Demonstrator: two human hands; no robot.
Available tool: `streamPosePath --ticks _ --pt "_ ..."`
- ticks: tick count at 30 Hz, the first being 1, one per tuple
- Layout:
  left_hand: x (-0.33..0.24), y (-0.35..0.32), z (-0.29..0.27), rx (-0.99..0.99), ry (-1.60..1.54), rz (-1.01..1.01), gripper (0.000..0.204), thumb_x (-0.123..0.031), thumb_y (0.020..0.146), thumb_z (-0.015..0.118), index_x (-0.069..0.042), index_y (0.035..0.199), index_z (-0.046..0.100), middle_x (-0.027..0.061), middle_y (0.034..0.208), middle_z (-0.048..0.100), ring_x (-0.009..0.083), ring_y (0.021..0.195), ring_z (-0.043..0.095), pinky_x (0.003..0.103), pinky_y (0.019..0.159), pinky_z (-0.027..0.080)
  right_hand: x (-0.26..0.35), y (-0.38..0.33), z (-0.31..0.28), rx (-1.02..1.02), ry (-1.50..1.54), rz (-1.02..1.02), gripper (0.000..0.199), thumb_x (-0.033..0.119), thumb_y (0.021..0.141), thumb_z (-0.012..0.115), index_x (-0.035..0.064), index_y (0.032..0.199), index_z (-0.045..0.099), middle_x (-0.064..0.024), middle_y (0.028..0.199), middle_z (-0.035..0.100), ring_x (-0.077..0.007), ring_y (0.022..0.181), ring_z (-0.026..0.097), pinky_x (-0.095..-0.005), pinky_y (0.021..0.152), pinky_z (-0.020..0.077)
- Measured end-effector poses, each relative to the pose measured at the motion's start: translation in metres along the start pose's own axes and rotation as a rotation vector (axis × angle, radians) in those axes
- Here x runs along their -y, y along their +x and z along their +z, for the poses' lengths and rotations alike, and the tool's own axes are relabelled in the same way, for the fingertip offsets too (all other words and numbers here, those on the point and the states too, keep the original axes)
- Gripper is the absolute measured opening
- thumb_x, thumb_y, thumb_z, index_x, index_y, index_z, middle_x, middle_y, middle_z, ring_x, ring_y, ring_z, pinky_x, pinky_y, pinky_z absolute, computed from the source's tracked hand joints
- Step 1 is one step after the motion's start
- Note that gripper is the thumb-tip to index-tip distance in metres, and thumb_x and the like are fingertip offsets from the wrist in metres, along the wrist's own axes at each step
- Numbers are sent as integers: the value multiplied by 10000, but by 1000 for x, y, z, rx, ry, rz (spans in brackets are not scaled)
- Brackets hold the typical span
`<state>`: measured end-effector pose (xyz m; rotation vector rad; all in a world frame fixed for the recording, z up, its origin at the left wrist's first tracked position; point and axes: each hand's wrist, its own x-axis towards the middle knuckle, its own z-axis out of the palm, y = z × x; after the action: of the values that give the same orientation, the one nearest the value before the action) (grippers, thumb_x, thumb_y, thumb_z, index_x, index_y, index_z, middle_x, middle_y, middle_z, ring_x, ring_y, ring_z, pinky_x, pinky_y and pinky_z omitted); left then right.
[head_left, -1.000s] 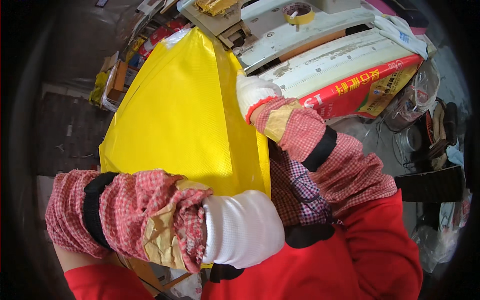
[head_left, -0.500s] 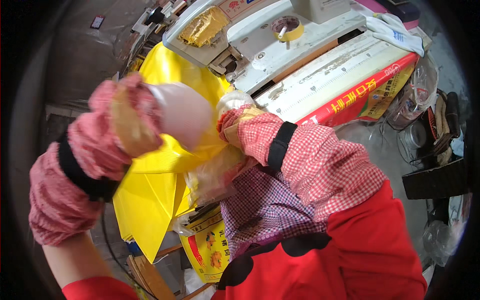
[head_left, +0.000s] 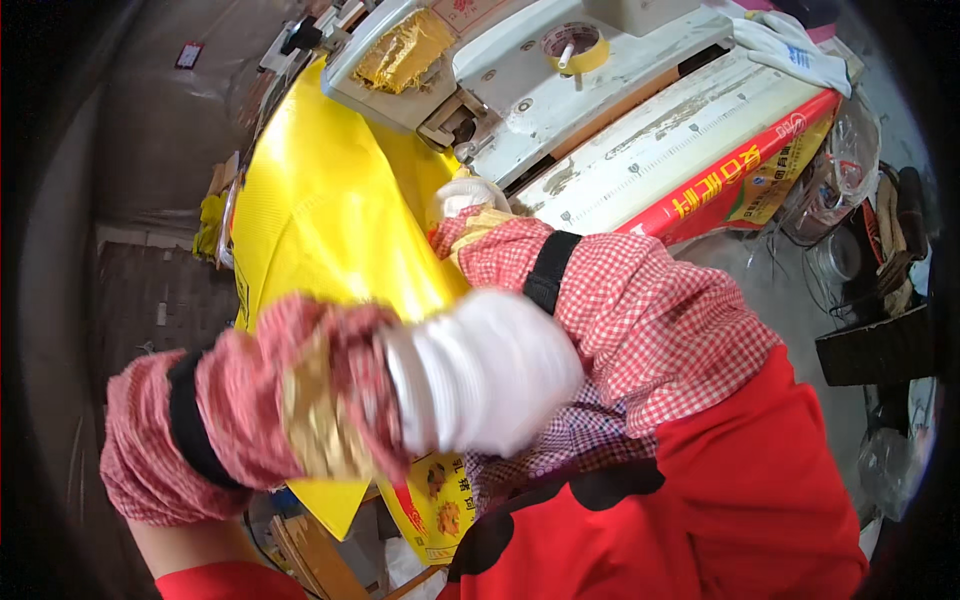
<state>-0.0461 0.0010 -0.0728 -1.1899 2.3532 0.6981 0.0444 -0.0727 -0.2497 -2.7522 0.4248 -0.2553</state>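
Note:
A large yellow plastic sheet or sack point(head_left: 310, 200) spreads from beside the sewing machine point(head_left: 590, 80) down toward my lap. My right hand point(head_left: 468, 194), in a white knitted glove, rests at the sack's right edge, close to the machine's lower front end; its fingers are mostly hidden. My left hand point(head_left: 490, 370), also white-gloved, is smeared by motion in front of my checked apron point(head_left: 570, 430). Whether it holds anything cannot be made out. Red checked sleeve covers with black bands wrap both forearms.
On the machine lies a yellow tape roll point(head_left: 577, 50). A white glove point(head_left: 795, 55) lies at the machine bed's far right. Red printed sacking point(head_left: 735, 170) covers the bed's front. Wooden pieces point(head_left: 320, 555) stand lower left; clutter and a dark box point(head_left: 875, 350) sit at right.
My left hand has swept down and right, away from the machine toward my lap. The yellow sack now lies more spread out on the left. My right hand has barely moved.

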Motion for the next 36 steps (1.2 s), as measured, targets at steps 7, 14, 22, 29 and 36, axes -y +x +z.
streamPosePath --ticks 7,14,22,29,36 --pt "40 -65 -92 241 429 -695 315 -360 686 700 -47 676 663 136 606 566 333 619 579 391 592 478 -3 0 -1 21 4 -8 160 172 825 579 70 929 644 -105 851 649 -289 786 635 -415 663 507" --pt "-37 -22 -10 72 144 -247 107 -147 674 615 -81 757 632 71 613 572 260 593 620 393 522 486 -4 2 1 32 14 -24 159 176 818 586 71 918 649 -100 844 641 -291 791 628 -413 662 501" --pt "16 -8 -27 282 229 -424 108 -247 779 618 -143 784 645 85 662 615 292 666 641 403 601 514 -3 -22 -20 34 67 9 158 182 811 593 72 906 655 -93 837 633 -294 797 619 -411 660 493" --pt "35 -83 -100 144 65 -578 229 -216 654 743 -92 842 701 88 608 584 275 589 587 350 578 483 -5 -57 -11 103 32 25 158 186 804 600 73 895 660 -87 830 625 -296 802 612 -409 659 486" --pt "-3 -28 -26 -214 492 -181 75 -161 678 632 -149 638 569 25 610 574 216 605 617 347 525 480 -17 -33 -4 169 53 -62 158 191 798 606 73 884 665 -82 823 617 -299 807 604 -407 658 480"
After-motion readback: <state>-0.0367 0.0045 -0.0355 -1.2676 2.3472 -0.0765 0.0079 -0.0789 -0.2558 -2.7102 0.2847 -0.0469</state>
